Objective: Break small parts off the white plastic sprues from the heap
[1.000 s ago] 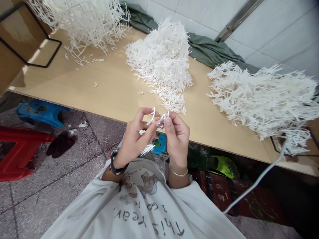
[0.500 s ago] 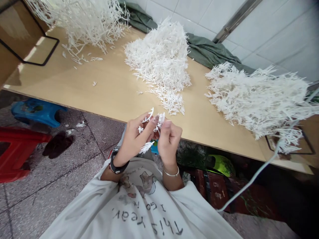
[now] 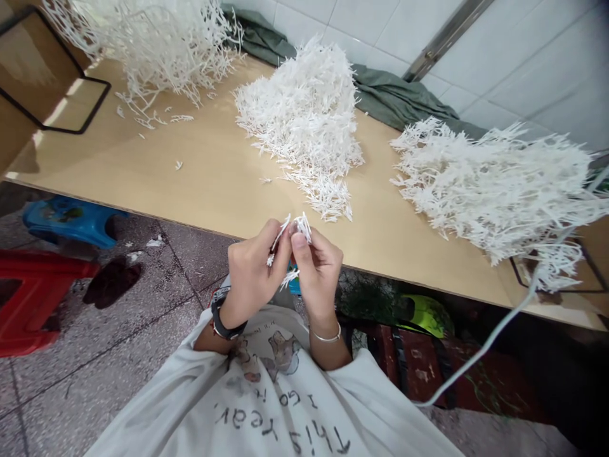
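Note:
Both my hands meet at the table's front edge, fingers closed and thumbs close together. My left hand (image 3: 254, 273) holds a white plastic sprig (image 3: 281, 231), whose thin branches poke out between the fingers, with another tip showing below near the palm. Between thumb and fingers my right hand (image 3: 317, 273) pinches a small bunch of white sprigs (image 3: 303, 227). The fingertips partly hide where the pieces touch. Just beyond the hands rises a heap of short white sprigs (image 3: 304, 120).
Long white branched strands (image 3: 166, 57) lie at the back left, and a pile of larger white sprigs (image 3: 490, 184) at the right. A pale cable (image 3: 495, 339) crosses the table's right front. Below stand a blue stool (image 3: 71, 219) and a red stool (image 3: 38, 298).
My hands have drawn closer together, and the left has turned inward. The sprigs between the fingertips have shifted; the lower tip now shows less.

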Motion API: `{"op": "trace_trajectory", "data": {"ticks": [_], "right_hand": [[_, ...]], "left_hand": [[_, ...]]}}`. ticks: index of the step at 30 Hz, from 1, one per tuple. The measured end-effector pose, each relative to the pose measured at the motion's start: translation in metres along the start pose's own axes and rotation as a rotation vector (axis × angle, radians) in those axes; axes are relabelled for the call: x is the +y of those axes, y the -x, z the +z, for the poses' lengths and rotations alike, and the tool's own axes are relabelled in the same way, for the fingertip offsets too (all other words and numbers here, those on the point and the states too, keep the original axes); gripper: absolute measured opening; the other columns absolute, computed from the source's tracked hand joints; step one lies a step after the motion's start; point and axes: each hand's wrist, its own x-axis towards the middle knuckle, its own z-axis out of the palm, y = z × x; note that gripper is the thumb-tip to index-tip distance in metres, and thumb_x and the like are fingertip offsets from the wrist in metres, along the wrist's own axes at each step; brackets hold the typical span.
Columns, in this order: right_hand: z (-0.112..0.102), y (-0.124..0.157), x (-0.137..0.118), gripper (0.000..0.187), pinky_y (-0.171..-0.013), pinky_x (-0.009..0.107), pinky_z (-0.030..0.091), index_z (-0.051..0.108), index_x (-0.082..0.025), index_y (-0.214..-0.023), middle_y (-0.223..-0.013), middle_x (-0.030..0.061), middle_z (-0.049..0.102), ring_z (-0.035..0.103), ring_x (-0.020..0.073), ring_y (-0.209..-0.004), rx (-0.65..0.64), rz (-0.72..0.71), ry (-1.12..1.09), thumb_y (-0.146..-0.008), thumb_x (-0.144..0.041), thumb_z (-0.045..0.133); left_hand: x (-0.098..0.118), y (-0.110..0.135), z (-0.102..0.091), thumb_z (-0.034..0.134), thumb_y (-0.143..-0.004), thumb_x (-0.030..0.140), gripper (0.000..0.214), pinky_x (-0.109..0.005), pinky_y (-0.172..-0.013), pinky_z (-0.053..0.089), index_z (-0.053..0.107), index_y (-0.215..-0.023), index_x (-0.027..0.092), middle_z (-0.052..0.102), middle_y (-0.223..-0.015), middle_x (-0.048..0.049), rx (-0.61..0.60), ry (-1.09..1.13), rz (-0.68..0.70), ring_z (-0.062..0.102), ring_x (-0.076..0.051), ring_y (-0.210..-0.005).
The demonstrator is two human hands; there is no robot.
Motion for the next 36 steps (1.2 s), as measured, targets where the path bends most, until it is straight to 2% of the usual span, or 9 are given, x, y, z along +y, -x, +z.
{"op": "trace_trajectory", "data": {"ticks": [7,13,17,22,26,29,32,34,36], "right_hand": [[0.003,0.004,0.002,0.036,-0.055,0.027,0.032,0.047,-0.02,-0.065,-0.059,-0.0014,0.043,0.039,0.0117,-0.057,0.181,-0.078,0.21,-0.093,-0.044,0.048],[0.001,0.001,0.005,0.055,-0.045,0.027,0.021,0.027,-0.02,-0.053,-0.048,-0.0044,0.025,0.024,0.0084,-0.045,0.227,0.037,-0.119,-0.093,-0.053,0.045],[0.002,0.001,0.0,0.057,-0.036,0.025,0.021,0.032,-0.02,-0.048,-0.041,-0.0056,0.028,0.027,0.0069,-0.035,0.201,0.163,-0.372,-0.092,-0.053,0.046],[-0.001,-0.006,-0.004,0.057,-0.029,0.023,0.02,0.032,-0.022,-0.046,-0.037,-0.0072,0.027,0.019,0.0063,-0.029,0.158,0.261,-0.614,-0.092,-0.053,0.045],[-0.015,-0.02,-0.007,0.058,-0.029,0.022,0.015,0.015,-0.021,-0.05,-0.037,-0.0096,0.008,0.006,0.0061,-0.03,0.182,0.046,-0.691,-0.091,-0.044,0.049],[-0.021,-0.031,-0.008,0.054,-0.033,0.022,0.014,0.016,-0.021,-0.052,-0.04,-0.0087,0.01,0.007,0.0061,-0.033,0.344,-0.138,-0.553,-0.094,-0.039,0.045],[-0.028,-0.047,0.002,0.044,-0.043,0.024,0.02,0.029,-0.021,-0.054,-0.047,-0.0064,0.025,0.023,0.0077,-0.04,0.484,-0.279,-0.12,-0.094,-0.032,0.044],[-0.039,-0.062,0.017,0.031,-0.05,0.026,0.025,0.038,-0.021,-0.06,-0.053,-0.0054,0.033,0.032,0.0097,-0.048,0.432,-0.201,0.287,-0.088,-0.026,0.05],[-0.054,-0.078,0.035,0.019,-0.058,0.028,0.031,0.043,-0.021,-0.068,-0.059,-0.0051,0.039,0.039,0.0119,-0.056,0.346,0.011,0.636,-0.078,-0.02,0.058]], "left_hand": [[0.0,-0.003,0.001,0.058,-0.088,0.021,0.022,-0.02,-0.046,0.021,0.047,-0.069,0.018,0.034,-0.052,0.0068,-0.067,0.088,-0.024,0.028,-0.005,-0.044],[0.003,-0.003,0.007,0.063,-0.086,0.035,0.034,-0.016,-0.036,0.024,0.044,-0.063,0.018,0.031,-0.043,0.0089,-0.383,0.967,-0.476,0.024,-0.003,-0.035],[0.008,0.005,0.023,0.066,-0.082,0.038,0.039,-0.013,-0.028,0.023,0.041,-0.06,0.018,0.022,-0.036,0.0126,-0.353,1.425,-0.64,0.013,-0.001,-0.028],[0.01,0.008,0.032,0.066,-0.081,0.034,0.042,-0.01,-0.025,0.022,0.036,-0.056,0.018,0.023,-0.034,0.0129,-0.325,1.584,-0.706,0.01,0.0,-0.024],[0.01,0.001,0.023,0.062,-0.082,0.036,0.045,-0.011,-0.02,0.017,0.03,-0.055,0.02,0.017,-0.027,0.0134,-0.223,1.686,-0.526,0.007,-0.001,-0.019],[0.011,-0.003,0.018,0.059,-0.086,0.035,0.046,-0.011,-0.021,0.02,0.031,-0.053,0.019,0.022,-0.026,0.0117,-0.152,1.618,-0.416,0.011,-0.002,-0.018],[0.008,-0.003,0.019,0.062,-0.086,0.036,0.042,-0.012,-0.025,0.024,0.039,-0.055,0.018,0.03,-0.031,0.0104,-0.118,1.461,-0.461,0.019,-0.001,-0.022],[0.004,-0.003,0.021,0.062,-0.087,0.036,0.035,-0.013,-0.027,0.027,0.047,-0.061,0.018,0.035,-0.034,0.0098,-0.131,1.343,-0.489,0.024,-0.002,-0.024],[-0.001,-0.002,0.022,0.061,-0.088,0.036,0.027,-0.014,-0.03,0.03,0.055,-0.069,0.018,0.039,-0.037,0.009,-0.135,1.201,-0.5,0.028,-0.002,-0.027]]}}
